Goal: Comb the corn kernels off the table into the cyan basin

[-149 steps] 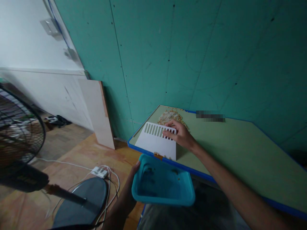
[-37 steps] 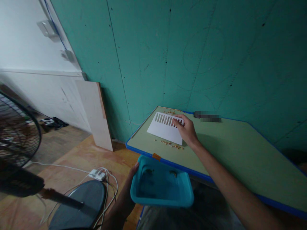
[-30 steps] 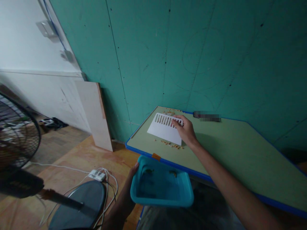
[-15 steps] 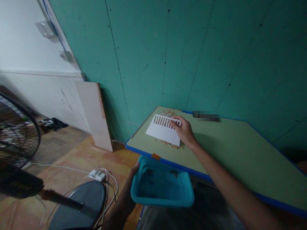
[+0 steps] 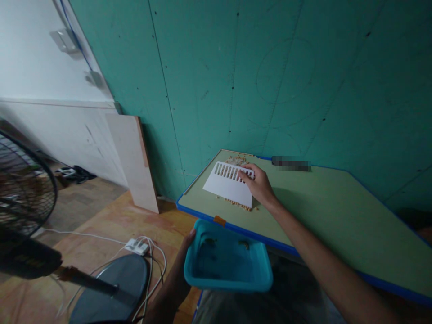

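Left hand (image 5: pixel 187 244) grips the blue tub (image 5: pixel 229 267) by its rim, just under the bench (image 5: pixel 337 216) edge. Right hand (image 5: pixel 260 185) holds the white scraper (image 5: pixel 225 188) (the one with slots) tilted on the bench, with grains (image 5: pixel 241 206) at its low edge.

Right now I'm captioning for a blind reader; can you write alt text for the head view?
A right hand grips a white slotted scraper on a green table, grains at its near edge. The left hand holds a teal tray below the table's blue rim; a fan stands left.
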A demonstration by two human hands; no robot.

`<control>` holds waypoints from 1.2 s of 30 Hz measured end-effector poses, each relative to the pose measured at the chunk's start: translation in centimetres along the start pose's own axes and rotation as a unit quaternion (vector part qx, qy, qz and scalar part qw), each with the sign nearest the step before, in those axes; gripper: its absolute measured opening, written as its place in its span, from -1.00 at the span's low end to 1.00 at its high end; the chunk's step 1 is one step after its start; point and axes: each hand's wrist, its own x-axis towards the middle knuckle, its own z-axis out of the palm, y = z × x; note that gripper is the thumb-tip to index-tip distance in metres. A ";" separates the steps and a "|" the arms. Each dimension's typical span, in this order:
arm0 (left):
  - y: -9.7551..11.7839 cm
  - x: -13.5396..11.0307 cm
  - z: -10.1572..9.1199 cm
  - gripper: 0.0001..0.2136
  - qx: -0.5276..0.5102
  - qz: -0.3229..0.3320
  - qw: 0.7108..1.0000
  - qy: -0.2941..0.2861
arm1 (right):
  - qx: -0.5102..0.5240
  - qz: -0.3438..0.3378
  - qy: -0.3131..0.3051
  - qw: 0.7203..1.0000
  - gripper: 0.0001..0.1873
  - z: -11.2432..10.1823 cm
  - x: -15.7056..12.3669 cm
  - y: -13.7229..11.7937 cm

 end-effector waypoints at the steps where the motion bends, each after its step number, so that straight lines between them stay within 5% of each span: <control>1: 0.0 0.0 0.0 -0.35 -0.002 -0.002 1.000 0.000 | -0.001 0.000 0.000 1.000 -0.69 0.0 0.0 0.0; 36: -0.1 0.2 -0.1 -0.37 0.002 0.000 1.000 -0.007 | 0.018 -0.007 -0.044 0.999 -0.66 0.2 -0.7 -1.2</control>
